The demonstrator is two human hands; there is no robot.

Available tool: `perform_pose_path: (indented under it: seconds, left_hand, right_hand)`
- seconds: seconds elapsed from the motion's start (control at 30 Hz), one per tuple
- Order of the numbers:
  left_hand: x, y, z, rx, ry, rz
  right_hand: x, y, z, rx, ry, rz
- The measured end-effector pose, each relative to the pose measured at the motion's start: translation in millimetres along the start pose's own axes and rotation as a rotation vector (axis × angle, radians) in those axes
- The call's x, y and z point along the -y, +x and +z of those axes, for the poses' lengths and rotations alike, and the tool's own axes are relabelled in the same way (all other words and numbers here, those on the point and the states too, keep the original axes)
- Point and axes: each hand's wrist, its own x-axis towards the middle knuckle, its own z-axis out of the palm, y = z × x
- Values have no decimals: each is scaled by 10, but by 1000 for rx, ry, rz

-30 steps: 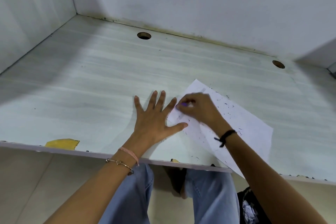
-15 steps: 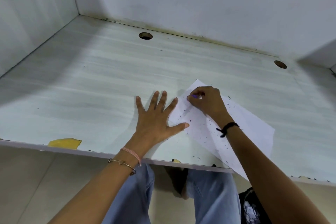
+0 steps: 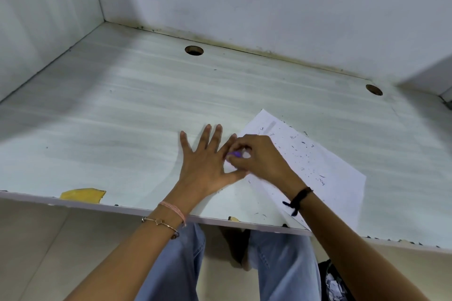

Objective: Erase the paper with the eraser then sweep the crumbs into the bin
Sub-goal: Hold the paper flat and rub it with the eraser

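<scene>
A white sheet of paper lies askew on the pale desk, its near corner hanging over the front edge. Dark eraser crumbs are scattered over the sheet. My left hand lies flat with fingers spread, pressing the paper's left edge down. My right hand pinches a small purple eraser against the paper, right beside my left index finger. Most of the eraser is hidden by my fingers.
Two round cable holes sit near the desk's back wall. A chipped yellow patch marks the front edge at left. A dark bin with crumpled paper shows under the desk at lower right, next to my knees.
My right hand has slid the eraser back from the paper's far corner toward me and to the left, next to my left hand. My left hand has stayed in place.
</scene>
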Motion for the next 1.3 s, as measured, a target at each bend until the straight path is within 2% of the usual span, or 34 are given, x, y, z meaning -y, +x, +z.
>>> perform_pose_path:
  seconds: [0.07,0.2,0.37,0.5,0.57,0.7,0.87,0.93,1.03,1.2,1.3]
  left_hand:
    - [3,-2,-12,4,1,-1]
    - [-5,-15,-36,33,0,-5]
    - [-17,-10,-62,35,-23,-11]
    - [-96,183,-62,-115,-117,23]
    - [-150,329,-70,-119,-135,46]
    - [-208,475,-49,-19,-73,52]
    - [-188,492,16,-51,-45,63]
    - [-187,494,10,-51,-48,62]
    - [-185,487,24,-54,-55,55]
    - [-180,515,39,-49,-17,63]
    - [-182,502,34,-37,-49,59]
  right_hand:
    - [-61,60,-52,-37,-6,-2]
    - [-373,325,-300,-260,51,192]
    - [-428,261,-309,-260,126,233]
    - [-496,149,-376,-331,345,266]
    - [-535,151,-392,-333,293,274]
    - [-501,185,-348,-308,168,265]
    - [-303,139,-171,-205,55,76]
    - [-346,246,-246,-242,-12,65]
    - [-412,385,-370,-344,8,152]
    - [-242,224,-209,-157,-9,104]
    - [-414,406,-381,-308,-3,170]
